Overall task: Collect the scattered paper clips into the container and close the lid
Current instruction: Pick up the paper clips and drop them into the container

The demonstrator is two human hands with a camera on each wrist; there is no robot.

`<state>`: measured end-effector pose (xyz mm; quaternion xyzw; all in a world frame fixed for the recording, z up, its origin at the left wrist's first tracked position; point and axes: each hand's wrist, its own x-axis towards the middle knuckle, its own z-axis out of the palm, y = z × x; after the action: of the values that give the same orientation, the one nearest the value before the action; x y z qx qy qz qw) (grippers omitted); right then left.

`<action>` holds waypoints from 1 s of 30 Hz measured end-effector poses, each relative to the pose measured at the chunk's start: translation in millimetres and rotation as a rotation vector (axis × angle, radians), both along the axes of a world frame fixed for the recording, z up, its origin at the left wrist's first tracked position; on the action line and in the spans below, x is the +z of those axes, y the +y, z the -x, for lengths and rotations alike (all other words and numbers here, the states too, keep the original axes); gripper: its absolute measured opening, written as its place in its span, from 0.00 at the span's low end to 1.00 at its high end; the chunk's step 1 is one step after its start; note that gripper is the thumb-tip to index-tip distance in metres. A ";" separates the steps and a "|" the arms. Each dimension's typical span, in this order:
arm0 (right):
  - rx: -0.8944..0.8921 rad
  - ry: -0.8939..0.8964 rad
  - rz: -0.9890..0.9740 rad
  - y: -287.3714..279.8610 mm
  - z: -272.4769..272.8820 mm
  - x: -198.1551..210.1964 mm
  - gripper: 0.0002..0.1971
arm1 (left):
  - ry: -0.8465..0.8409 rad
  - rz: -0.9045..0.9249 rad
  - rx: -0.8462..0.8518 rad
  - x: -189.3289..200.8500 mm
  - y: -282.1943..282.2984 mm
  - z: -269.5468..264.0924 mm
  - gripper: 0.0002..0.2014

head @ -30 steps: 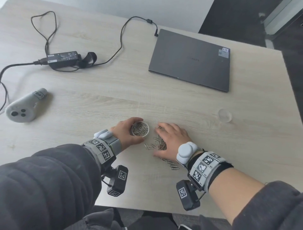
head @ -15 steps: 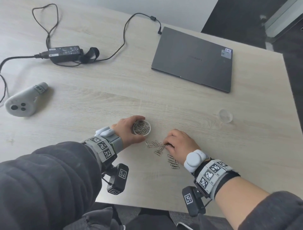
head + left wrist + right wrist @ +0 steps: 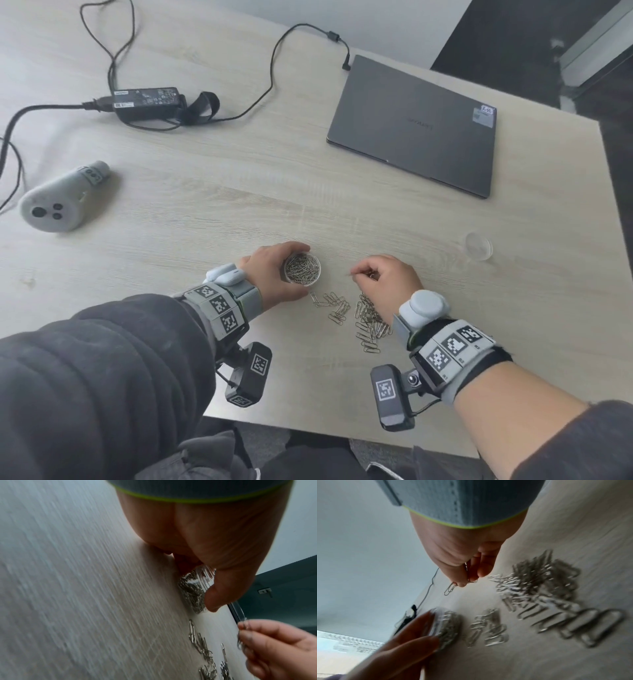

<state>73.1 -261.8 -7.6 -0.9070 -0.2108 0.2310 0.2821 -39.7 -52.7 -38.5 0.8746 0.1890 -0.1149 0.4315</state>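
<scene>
A small round clear container (image 3: 303, 269) (image 3: 195, 588) (image 3: 443, 623), nearly full of silver paper clips, stands on the table with its lid off. My left hand (image 3: 274, 274) (image 3: 214, 555) grips it around the side. My right hand (image 3: 380, 277) (image 3: 467, 566) (image 3: 274, 649) hovers just right of the container, above the table, and pinches a few paper clips (image 3: 450, 588) (image 3: 243, 635). Two loose piles of clips lie on the table: a small one (image 3: 332, 306) (image 3: 488, 627) and a larger one (image 3: 370, 322) (image 3: 547, 592) under my right wrist. The clear round lid (image 3: 478, 246) lies far to the right.
A shut grey laptop (image 3: 414, 126) lies at the back right. A black power adapter (image 3: 147, 99) with cables sits at the back left. A white hand controller (image 3: 54, 205) lies at the left. The table's near edge (image 3: 308, 428) runs just behind my wrists.
My right hand lay flat over the clips, then closed on a few and rose toward the container. The loose clips were drawn into two piles. My left hand kept holding the container.
</scene>
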 end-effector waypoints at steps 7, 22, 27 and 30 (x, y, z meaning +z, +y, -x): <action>0.085 0.019 -0.167 55.1 20.1 11.4 0.06 | -0.011 -0.008 -0.007 -3.4 -0.7 -0.1 0.36; 0.010 -0.023 -0.078 13.8 -1.4 9.2 0.07 | 0.052 0.000 -0.040 1.3 5.6 -2.3 0.39; 0.105 -0.008 0.176 -38.0 -16.9 -7.1 0.23 | 0.070 0.007 0.007 6.3 1.6 -6.2 0.40; 0.260 -0.002 0.291 -54.3 -13.7 -9.0 0.38 | 0.073 0.010 0.021 7.9 1.1 -7.9 0.38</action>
<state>86.8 -316.1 -16.6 -0.9035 -0.2910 0.2927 0.1155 -31.8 -51.6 -30.5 0.8657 0.2132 -0.1433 0.4296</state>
